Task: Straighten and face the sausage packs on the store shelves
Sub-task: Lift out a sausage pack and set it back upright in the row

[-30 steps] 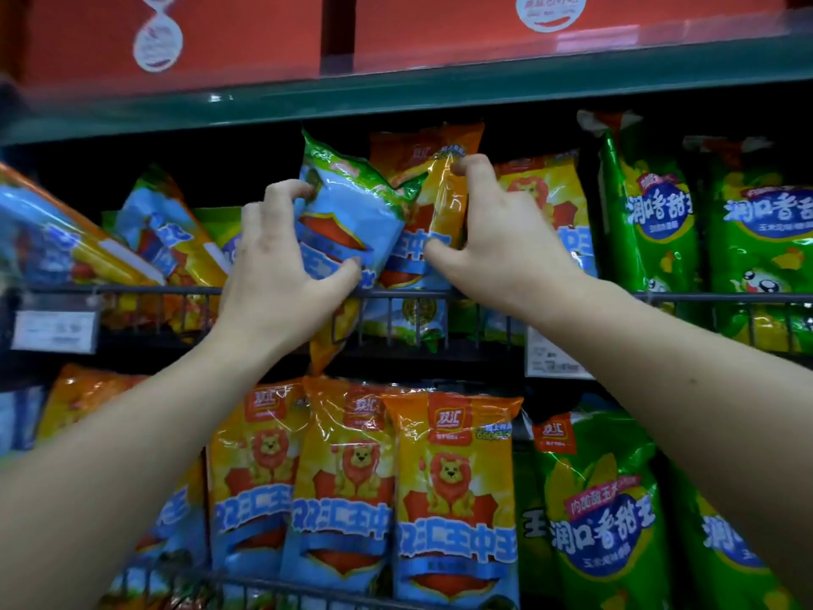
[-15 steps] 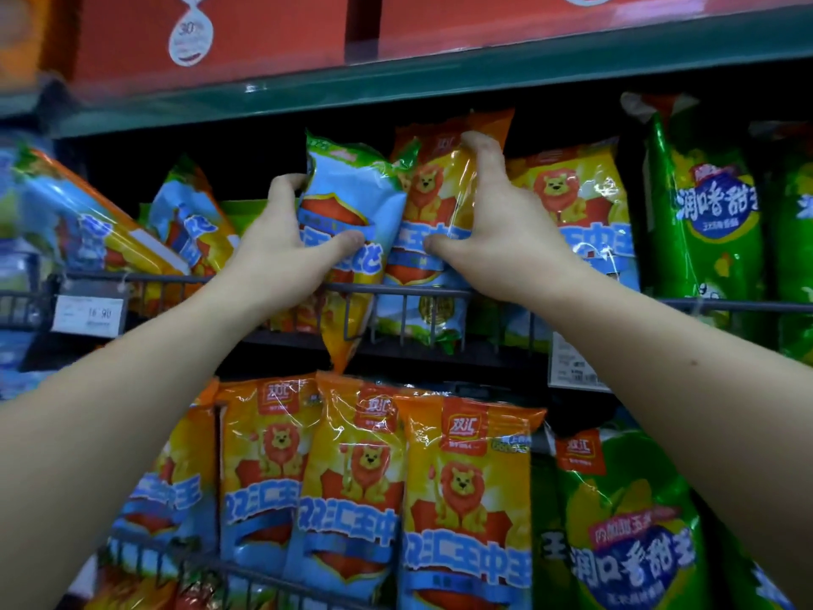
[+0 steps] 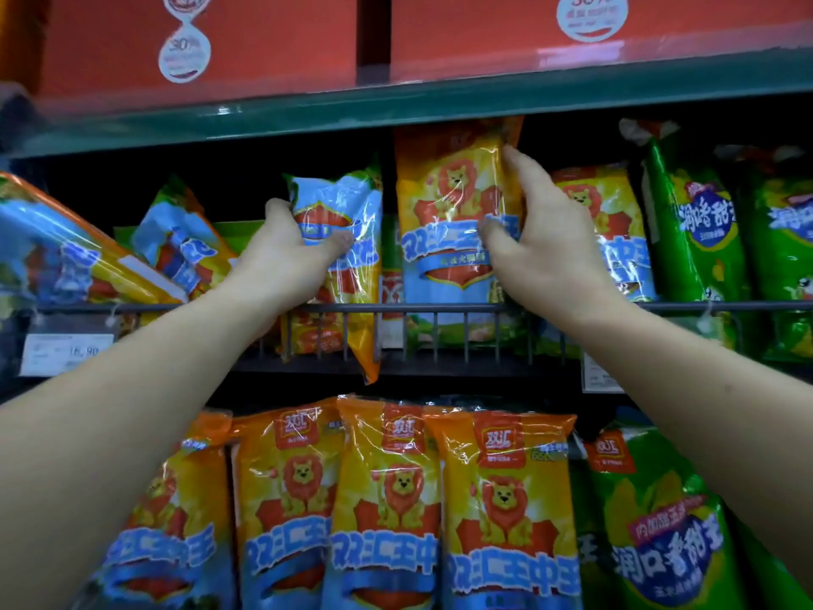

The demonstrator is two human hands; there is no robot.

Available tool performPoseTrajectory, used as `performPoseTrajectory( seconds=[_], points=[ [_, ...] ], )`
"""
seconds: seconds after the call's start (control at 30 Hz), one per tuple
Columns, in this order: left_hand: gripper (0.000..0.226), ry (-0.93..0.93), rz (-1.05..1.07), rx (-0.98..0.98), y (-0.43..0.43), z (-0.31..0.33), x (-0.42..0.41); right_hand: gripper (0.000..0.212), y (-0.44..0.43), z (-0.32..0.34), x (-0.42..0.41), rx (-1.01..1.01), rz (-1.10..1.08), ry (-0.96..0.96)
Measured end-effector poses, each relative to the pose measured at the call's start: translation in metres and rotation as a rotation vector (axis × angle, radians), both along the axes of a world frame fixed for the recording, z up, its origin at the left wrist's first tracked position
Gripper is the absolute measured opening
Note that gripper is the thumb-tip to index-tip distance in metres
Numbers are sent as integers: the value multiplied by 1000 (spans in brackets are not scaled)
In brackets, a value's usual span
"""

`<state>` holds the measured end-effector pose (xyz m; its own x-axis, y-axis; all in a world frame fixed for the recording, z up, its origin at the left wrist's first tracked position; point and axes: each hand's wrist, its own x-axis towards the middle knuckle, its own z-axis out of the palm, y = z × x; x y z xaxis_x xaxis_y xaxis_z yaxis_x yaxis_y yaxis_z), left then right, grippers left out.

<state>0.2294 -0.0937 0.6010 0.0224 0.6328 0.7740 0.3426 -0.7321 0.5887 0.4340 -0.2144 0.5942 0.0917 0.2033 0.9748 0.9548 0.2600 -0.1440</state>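
glossy plastic sausage packs (image 3: 457, 239), metal wire rail (image 3: 440, 308)

A shop aisle: tiered shelves (image 3: 396, 112) with wire rails (image 3: 440, 308), rows of sausage packs (image 3: 506, 499), a price tag (image 3: 66, 354), discount stickers (image 3: 182, 55).

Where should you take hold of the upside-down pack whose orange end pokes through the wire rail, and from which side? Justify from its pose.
Probably best: grip the blue upper half of the upside-down pack, above the wire rail, from its left edge, as the left hand does. The rail cages its lower end, and the upright lion pack stands close on its right.
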Motion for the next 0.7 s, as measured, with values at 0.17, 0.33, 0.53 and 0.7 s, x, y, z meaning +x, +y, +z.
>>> performPoseTrajectory(
  seconds=[0.17, 0.33, 0.53, 0.7],
  points=[
    [71, 45, -34, 12, 7, 7, -6, 60, 7, -1, -4, 30, -218, 9],
    [70, 51, -127, -15, 7, 7, -15, 44, 5, -6, -22, -25, -624, -34],
    [85, 61, -242, -52, 13, 7, -22, 53, 10, -11, -28, 50, -662, -59],
    [73, 52, -412, -47, 20, 7, -24, 50, 13, -19, -43, 123, -569, -148]
  ],
)
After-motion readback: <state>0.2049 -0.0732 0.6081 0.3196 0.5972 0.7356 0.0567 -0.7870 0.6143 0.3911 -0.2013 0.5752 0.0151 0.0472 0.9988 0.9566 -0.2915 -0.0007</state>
